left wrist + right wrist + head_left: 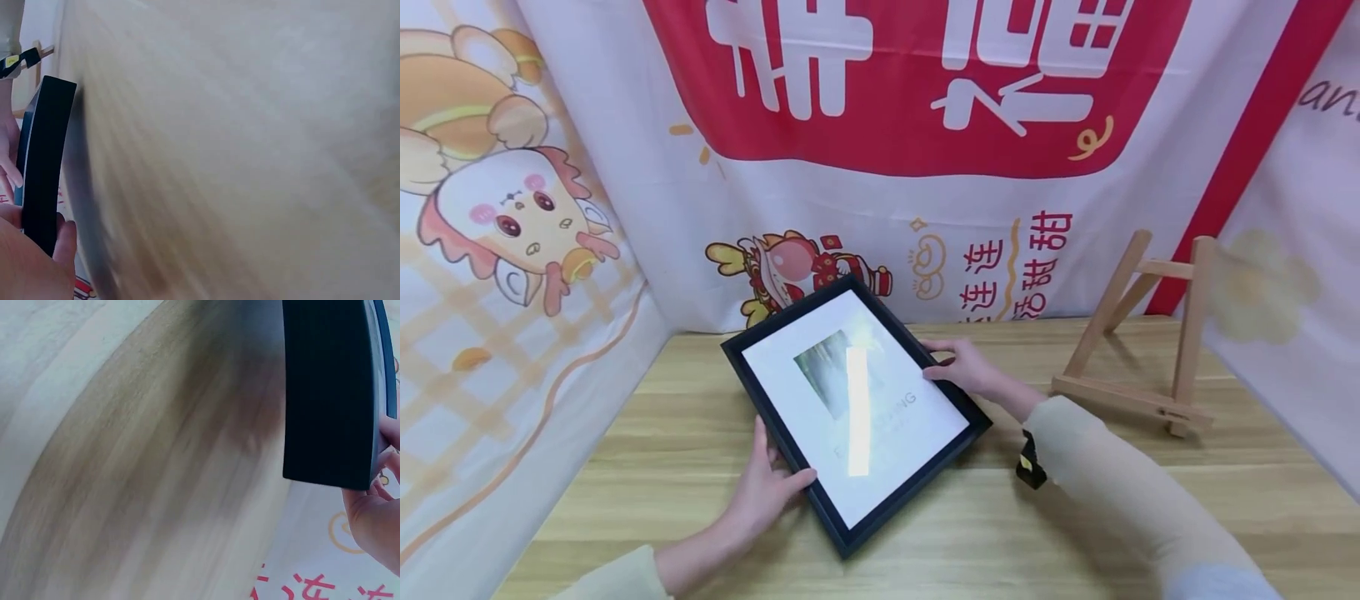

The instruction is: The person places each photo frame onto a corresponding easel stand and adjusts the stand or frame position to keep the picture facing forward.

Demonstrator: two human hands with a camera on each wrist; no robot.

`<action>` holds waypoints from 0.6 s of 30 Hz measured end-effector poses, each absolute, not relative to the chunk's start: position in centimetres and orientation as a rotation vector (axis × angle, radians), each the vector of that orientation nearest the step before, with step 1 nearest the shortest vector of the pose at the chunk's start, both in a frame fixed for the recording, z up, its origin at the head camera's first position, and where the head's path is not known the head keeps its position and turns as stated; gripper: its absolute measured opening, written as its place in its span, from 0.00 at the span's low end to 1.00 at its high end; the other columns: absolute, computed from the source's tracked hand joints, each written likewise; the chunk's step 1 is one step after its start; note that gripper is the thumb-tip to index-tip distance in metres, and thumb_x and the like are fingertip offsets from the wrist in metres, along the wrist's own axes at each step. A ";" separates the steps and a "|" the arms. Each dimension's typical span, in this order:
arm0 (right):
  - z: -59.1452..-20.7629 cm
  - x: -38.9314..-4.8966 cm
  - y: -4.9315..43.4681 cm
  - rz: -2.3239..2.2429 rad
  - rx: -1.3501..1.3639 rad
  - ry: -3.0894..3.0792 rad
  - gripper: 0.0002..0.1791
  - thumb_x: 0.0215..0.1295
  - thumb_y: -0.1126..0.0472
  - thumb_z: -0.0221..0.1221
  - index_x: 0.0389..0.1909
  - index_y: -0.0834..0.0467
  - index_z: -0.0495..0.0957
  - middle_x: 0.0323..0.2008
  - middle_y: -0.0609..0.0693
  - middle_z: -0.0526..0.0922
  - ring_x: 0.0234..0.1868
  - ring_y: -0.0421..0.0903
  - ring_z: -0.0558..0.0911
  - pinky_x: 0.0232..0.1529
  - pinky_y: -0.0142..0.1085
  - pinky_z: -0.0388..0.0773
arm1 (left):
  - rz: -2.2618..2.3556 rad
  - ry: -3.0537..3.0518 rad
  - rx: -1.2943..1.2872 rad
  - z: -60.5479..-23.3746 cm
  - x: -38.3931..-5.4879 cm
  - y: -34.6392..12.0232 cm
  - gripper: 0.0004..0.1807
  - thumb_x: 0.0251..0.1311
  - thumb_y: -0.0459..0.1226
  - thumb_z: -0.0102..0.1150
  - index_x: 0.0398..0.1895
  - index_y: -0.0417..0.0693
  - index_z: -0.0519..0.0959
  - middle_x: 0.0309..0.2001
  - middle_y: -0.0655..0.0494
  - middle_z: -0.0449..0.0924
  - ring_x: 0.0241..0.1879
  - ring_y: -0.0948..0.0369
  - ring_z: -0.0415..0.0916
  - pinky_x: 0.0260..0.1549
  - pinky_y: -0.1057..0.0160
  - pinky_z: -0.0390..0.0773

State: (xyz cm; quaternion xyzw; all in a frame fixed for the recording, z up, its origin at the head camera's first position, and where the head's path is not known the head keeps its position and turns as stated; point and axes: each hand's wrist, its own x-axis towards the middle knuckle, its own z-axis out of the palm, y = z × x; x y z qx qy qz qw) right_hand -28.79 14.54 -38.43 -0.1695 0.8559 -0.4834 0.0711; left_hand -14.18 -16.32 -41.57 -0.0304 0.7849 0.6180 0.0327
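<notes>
Sleeves (1135, 475) extend forward, left hand (766, 490) and right hand (964, 367) clamping fingers on the framed picture (857, 408).

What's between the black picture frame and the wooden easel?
Head view: the right hand, gripping the picture frame, then a black wrist device and beige sleeve cuff, over wood-grain tabletop.

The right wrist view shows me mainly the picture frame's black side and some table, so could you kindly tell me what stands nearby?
Observer: A wooden easel stands on the table, to the right of the picture frame in the head view.
Operator: Thank you; is the front easy to see?
Observer: Partly; a bright reflection streaks down the white sheet.
Operator: And where is the left hand, please?
Observer: It holds the frame's lower left side, thumb on the front border.
</notes>
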 end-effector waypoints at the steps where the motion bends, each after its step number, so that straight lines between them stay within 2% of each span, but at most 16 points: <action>1: -38.3 -28.7 14.8 -1.461 -0.488 2.576 0.32 0.60 0.70 0.64 0.66 0.58 0.70 0.65 0.60 0.70 0.62 0.57 0.72 0.55 0.46 0.76 | 1.944 2.382 -0.083 -41.5 -14.2 -16.2 0.66 0.53 0.23 0.65 0.74 0.49 0.20 0.66 0.24 0.57 0.49 0.39 0.77 0.41 0.56 0.83; 4: -38.0 -28.4 15.6 -1.473 -0.488 2.604 0.31 0.60 0.70 0.64 0.66 0.60 0.70 0.64 0.60 0.72 0.63 0.56 0.70 0.57 0.46 0.75 | 2.023 2.325 -0.021 -41.0 -14.5 -15.7 0.66 0.52 0.20 0.63 0.76 0.57 0.21 0.65 0.25 0.59 0.46 0.40 0.79 0.35 0.56 0.84; 8: -37.7 -27.8 16.9 -1.593 -0.495 2.616 0.31 0.59 0.71 0.64 0.65 0.63 0.70 0.61 0.62 0.74 0.60 0.59 0.73 0.56 0.47 0.76 | 2.026 2.349 0.095 -40.3 -15.1 -15.1 0.66 0.53 0.18 0.62 0.76 0.61 0.24 0.67 0.28 0.60 0.41 0.43 0.81 0.31 0.56 0.85; 11: -37.6 -27.2 18.0 -1.722 -0.510 2.608 0.31 0.59 0.73 0.63 0.65 0.65 0.69 0.61 0.65 0.73 0.57 0.62 0.75 0.55 0.47 0.77 | 1.998 2.392 0.188 -39.6 -15.7 -14.7 0.65 0.53 0.19 0.63 0.77 0.60 0.25 0.71 0.34 0.54 0.41 0.45 0.80 0.33 0.58 0.84; 14: -37.1 -26.4 19.1 -1.783 -0.471 2.628 0.31 0.61 0.72 0.63 0.66 0.62 0.69 0.61 0.64 0.73 0.56 0.61 0.77 0.55 0.47 0.76 | 1.958 2.440 0.238 -38.9 -16.2 -14.0 0.65 0.52 0.20 0.65 0.77 0.59 0.26 0.72 0.38 0.53 0.41 0.46 0.80 0.34 0.60 0.84; 18: -36.5 -25.3 20.7 -1.791 -0.369 2.678 0.32 0.63 0.68 0.63 0.68 0.57 0.68 0.62 0.63 0.73 0.56 0.60 0.77 0.55 0.48 0.76 | 1.896 2.494 0.231 -38.2 -17.0 -13.1 0.65 0.51 0.23 0.67 0.78 0.58 0.29 0.68 0.35 0.60 0.41 0.49 0.79 0.35 0.62 0.84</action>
